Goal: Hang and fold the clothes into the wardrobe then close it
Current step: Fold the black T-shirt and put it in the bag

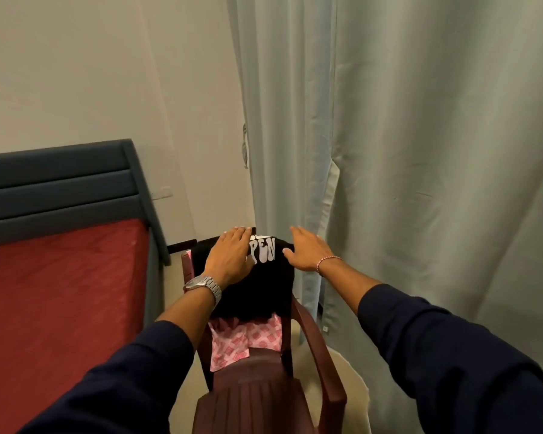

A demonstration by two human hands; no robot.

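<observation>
- Head view: a black T-shirt (257,286) with white lettering hangs draped over the backrest of a dark red plastic chair (314,349), which stands between a bed (60,308) with a red sheet on the left and a pale curtain (389,151) on the right.
- The left hand (231,256) lies flat on the shirt at the top of the backrest, fingers (239,231) straight and close together, gripping nothing.
- The right hand (304,249) hovers at the shirt's right edge, fingers loosely spread; I cannot tell whether it touches the cloth.
- A pink patterned garment (232,343) lies under the shirt, its lower part showing on the seat.
- Risk: lifting the shirt with a flat palm instead of a pinch could let it slide off the backrest to the floor.
- Risk: the pink garment may be dragged along, since the shirt lies on top of it.
- Orientation: the shirt's long axis runs down the backrest toward the seat; the printed side faces up and toward the camera, the lettering near the top.
- No wardrobe is in view.
</observation>
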